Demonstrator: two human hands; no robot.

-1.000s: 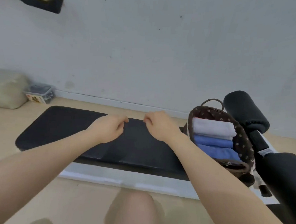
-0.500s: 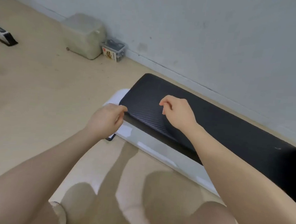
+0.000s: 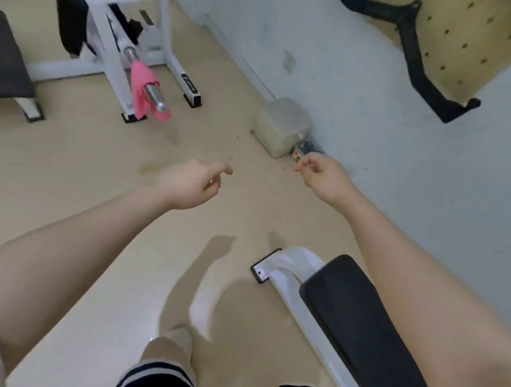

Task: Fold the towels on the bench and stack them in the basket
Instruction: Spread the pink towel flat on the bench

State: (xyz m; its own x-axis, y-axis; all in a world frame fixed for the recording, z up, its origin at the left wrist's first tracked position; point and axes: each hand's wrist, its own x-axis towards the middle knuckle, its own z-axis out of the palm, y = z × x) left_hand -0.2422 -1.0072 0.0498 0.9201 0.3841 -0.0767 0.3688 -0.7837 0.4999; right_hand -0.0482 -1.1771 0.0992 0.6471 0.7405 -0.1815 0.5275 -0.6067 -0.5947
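We find the view has swung away from the basket, which showed stacked towels a second ago and is now out of frame. Only the end of the bench (image 3: pixel 357 321) remains in view at the lower right, and its visible padding carries no towel. The left hand (image 3: pixel 188 185) is raised over the floor with its forefinger extended, the others loosely curled, holding nothing. The right hand (image 3: pixel 322 175) hangs near the wall, fingers loosely bent, also holding nothing. A pink cloth (image 3: pixel 145 93) is draped over a barbell sleeve (image 3: pixel 154 94) on the white rack (image 3: pixel 108 32) across the floor; we judge it the likely next towel. No writing is legible.
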